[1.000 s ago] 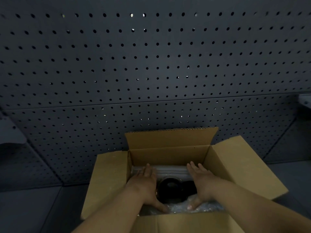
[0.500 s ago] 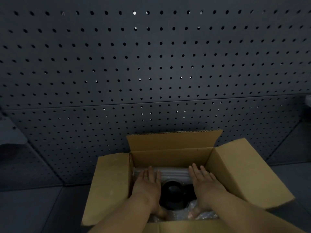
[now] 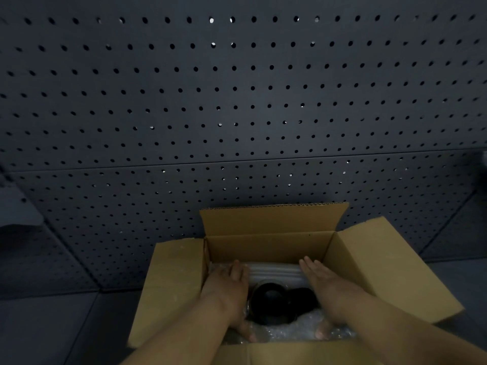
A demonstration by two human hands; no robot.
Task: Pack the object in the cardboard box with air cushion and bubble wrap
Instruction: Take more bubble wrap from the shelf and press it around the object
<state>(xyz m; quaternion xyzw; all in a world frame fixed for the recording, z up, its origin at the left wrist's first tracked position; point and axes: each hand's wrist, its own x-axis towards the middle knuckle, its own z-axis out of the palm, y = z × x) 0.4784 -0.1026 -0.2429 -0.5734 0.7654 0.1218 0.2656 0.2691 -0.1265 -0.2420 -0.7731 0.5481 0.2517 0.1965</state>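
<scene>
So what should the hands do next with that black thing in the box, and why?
Probably fold the bubble wrap over the black object. Its top is bare, though it already sits in the cardboard box with the air cushion behind it. The left hand and right hand lie flat and open on either side of it, holding nothing, so they look free to do that.
</scene>
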